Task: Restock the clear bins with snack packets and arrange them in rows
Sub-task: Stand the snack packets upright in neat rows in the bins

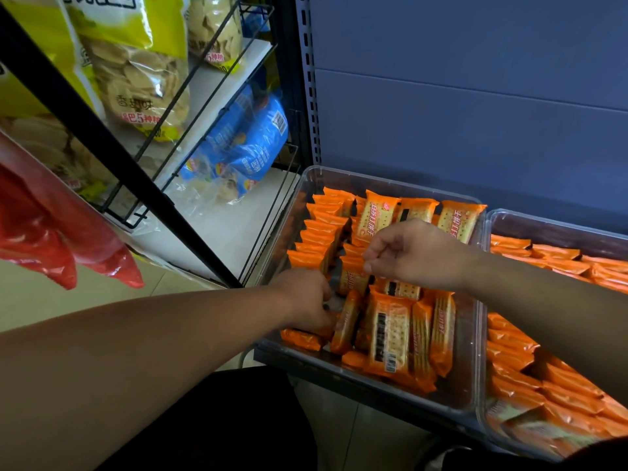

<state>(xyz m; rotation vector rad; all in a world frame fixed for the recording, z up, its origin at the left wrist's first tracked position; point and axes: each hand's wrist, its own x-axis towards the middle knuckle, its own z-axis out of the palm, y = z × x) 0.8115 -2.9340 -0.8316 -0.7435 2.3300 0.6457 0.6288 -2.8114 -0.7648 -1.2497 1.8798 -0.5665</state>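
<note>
A clear bin on the shelf holds orange cracker packets. A row of them stands on edge along its left side. Others lie loose at the front and lean at the back. My left hand reaches into the bin's near left part, its curled fingers gripping a packet standing on edge. My right hand hovers over the middle of the bin, fingers curled, fingertips by the top of a packet; whether it holds that packet is unclear. A second clear bin to the right is packed with orange packets.
A black wire rack stands left of the bin with yellow chip bags and blue snack bags. A red plastic bag hangs at the far left. The blue shelf back panel rises behind the bins.
</note>
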